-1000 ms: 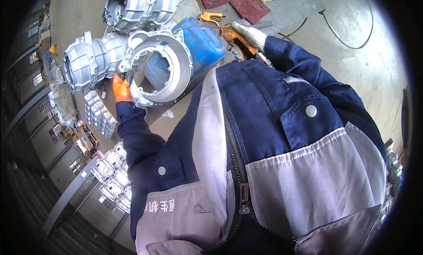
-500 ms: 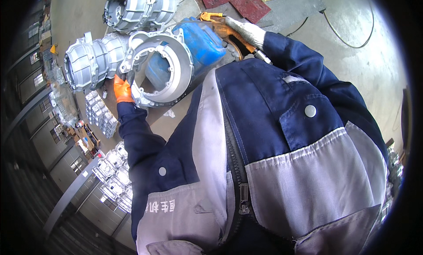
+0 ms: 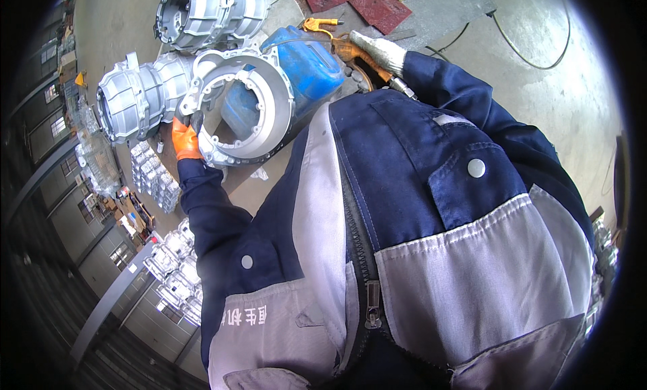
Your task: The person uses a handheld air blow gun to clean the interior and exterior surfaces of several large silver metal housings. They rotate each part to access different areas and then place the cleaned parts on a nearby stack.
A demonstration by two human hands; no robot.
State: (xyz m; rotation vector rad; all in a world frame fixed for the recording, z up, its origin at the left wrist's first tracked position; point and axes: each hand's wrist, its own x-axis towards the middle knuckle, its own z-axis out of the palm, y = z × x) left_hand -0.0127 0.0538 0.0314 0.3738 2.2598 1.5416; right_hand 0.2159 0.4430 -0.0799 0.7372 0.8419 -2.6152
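Left hand [image 3: 187, 137], gripping a silver ring casting [image 3: 278, 92]; right hand [image 3: 379, 52], holding orange tool [image 3: 350, 51]

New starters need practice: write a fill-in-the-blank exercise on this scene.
The left hand and right hand both wear ____.
The metal ring is gripped by the ____ hand.
The tool in the right hand is coloured ____.
The plastic container beside the ring is coloured ____.
Missing words: gloves; left; orange; blue.

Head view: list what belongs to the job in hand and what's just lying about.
In use: metal ring, held by the left hand; orange tool, in the right hand.
Apparently just lying about: blue jug; red sheets; ribbed metal drums.
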